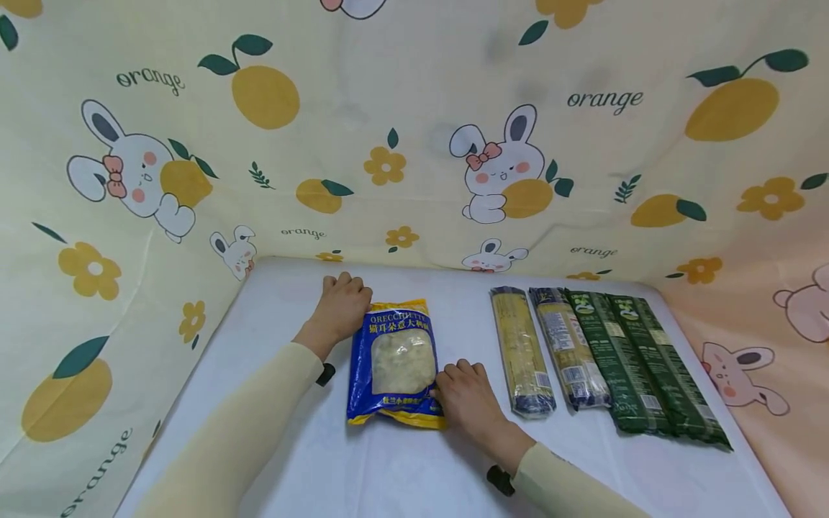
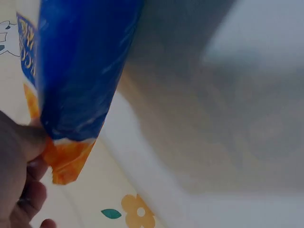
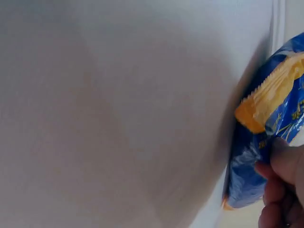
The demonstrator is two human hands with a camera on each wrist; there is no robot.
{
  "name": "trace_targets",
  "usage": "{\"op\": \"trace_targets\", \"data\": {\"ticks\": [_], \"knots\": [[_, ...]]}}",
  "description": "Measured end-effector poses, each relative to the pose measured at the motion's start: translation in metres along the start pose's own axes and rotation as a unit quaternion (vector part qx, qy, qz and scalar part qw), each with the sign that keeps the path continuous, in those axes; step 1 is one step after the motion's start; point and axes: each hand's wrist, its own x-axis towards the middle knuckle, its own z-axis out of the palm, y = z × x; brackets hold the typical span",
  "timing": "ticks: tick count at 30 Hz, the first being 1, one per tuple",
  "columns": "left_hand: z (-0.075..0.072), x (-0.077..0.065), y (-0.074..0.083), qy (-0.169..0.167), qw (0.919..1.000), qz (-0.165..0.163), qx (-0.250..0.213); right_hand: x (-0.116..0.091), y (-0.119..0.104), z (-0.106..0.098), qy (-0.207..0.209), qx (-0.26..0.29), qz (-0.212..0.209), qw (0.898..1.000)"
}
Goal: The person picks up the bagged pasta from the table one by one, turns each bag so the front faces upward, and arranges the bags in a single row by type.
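A blue and yellow bag of orecchiette pasta (image 1: 403, 363), with a window showing the pale pasta, lies face up on the white table. My left hand (image 1: 342, 306) pinches its upper left corner; in the left wrist view the thumb (image 2: 33, 140) presses on the orange end of the bag. At the lower right edge, my right hand (image 1: 469, 396) grips the bag between thumb and curled fingers. The right wrist view shows the right thumb (image 3: 285, 159) against the blue film near the crimped orange seal.
To the right lie two clear-wrapped packs of long pasta, one (image 1: 520, 352) nearer the bag and one (image 1: 570, 349) beside it. Two green packs (image 1: 618, 363) lie further right. A printed cloth (image 1: 421, 93) with rabbits and oranges rises behind the table and along both sides.
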Motion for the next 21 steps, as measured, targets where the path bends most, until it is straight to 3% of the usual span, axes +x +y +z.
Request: {"op": "trace_targets", "data": {"ticks": [2,6,9,11,15,18,21], "knots": [[0.000,0.003,0.002,0.017,0.9998,0.004,0.007,0.002,0.002,-0.001,0.020,-0.010,-0.013,1.000],[-0.003,0.011,0.002,0.083,0.9964,0.001,0.017,0.006,0.005,-0.006,0.077,-0.038,-0.039,0.996],[-0.004,0.015,-0.001,0.117,0.9929,-0.015,0.013,0.009,0.003,-0.007,0.089,-0.072,-0.057,0.992],[-0.003,0.015,-0.002,0.105,0.9940,-0.028,0.008,0.009,0.000,-0.006,0.072,-0.096,-0.066,0.991],[-0.002,0.013,0.005,0.040,0.9981,-0.045,-0.010,0.009,-0.006,0.000,0.012,-0.120,-0.047,0.992],[-0.012,0.011,0.023,0.013,0.9988,-0.043,-0.019,0.006,-0.007,0.001,-0.004,-0.095,-0.008,0.995],[-0.023,0.004,0.051,0.018,0.9994,-0.013,-0.026,0.002,-0.001,-0.004,0.012,-0.056,0.025,0.998]]}}
